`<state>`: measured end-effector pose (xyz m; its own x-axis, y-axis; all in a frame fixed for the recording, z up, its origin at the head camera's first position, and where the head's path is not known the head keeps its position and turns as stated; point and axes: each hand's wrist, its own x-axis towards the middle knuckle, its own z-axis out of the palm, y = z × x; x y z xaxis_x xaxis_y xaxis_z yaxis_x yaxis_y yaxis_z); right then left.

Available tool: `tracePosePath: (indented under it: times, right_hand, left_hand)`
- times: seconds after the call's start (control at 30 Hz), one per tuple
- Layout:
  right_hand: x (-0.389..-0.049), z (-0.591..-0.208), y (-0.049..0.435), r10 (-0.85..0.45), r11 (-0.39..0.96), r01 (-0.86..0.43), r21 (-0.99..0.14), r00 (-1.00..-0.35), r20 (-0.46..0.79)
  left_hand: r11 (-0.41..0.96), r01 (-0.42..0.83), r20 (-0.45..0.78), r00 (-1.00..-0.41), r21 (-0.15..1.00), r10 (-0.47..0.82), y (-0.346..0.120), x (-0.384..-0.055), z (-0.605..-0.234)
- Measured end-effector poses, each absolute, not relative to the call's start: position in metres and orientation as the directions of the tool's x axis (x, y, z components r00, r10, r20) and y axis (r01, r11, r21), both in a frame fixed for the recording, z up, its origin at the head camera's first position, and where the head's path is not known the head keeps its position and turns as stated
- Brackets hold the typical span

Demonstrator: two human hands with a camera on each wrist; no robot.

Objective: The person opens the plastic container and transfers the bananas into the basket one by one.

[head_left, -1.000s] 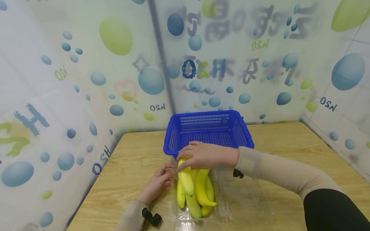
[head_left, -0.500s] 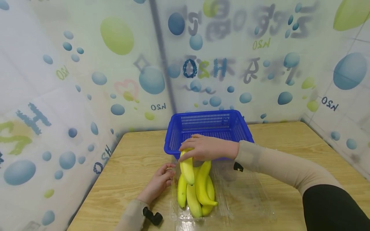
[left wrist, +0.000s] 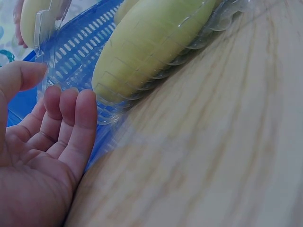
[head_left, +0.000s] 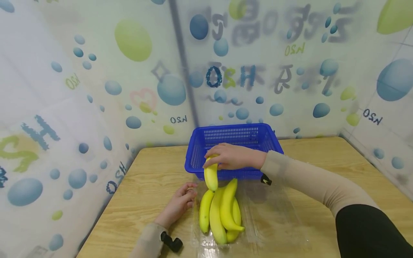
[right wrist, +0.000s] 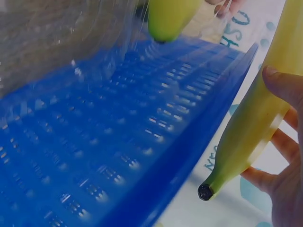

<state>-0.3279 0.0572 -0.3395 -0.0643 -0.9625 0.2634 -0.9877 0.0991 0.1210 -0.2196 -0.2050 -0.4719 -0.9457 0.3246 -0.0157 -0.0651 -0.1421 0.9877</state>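
Note:
My right hand [head_left: 233, 156] grips a yellow banana [head_left: 211, 179] by its upper end, thumb on one side and fingers on the other. It hangs upright before the front wall of a blue plastic basket [head_left: 230, 134]. In the right wrist view the banana's dark tip [right wrist: 205, 191] shows past the basket rim. Several more bananas [head_left: 217, 216] lie in a clear plastic clamshell [head_left: 274, 220] nearer the body. My left hand [head_left: 177, 205] lies at the clamshell's left edge. Its fingers [left wrist: 85, 111] are loosely bent beside the plastic, thumb apart; whether they touch it is unclear.
The wooden table [head_left: 155, 168] carries everything. Behind the basket stands a patterned wall curtain [head_left: 145, 71], which also closes off both sides. The clamshell's transparent lid lies unfolded to the right, below the right forearm [head_left: 303, 175].
My right hand has lifted the banana up from the others and away toward the basket, and its lower tip now hangs above them. The left hand stays in place.

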Motion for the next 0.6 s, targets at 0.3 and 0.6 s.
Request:
tracePosePath:
  times: [0.3,0.6]
  right_hand:
    - [-0.339,-0.335,0.057,-0.962,0.143,-0.983,0.116,-0.110,0.249]
    - [-0.353,-0.334,0.054,-0.957,0.151,-0.980,0.127,-0.113,0.267]
  left_hand:
    - [-0.129,-0.064,-0.018,-0.944,0.990,0.328,-0.204,-0.220,-0.471]
    - [-0.131,-0.059,-0.014,-0.948,0.990,0.318,-0.205,-0.219,-0.473]
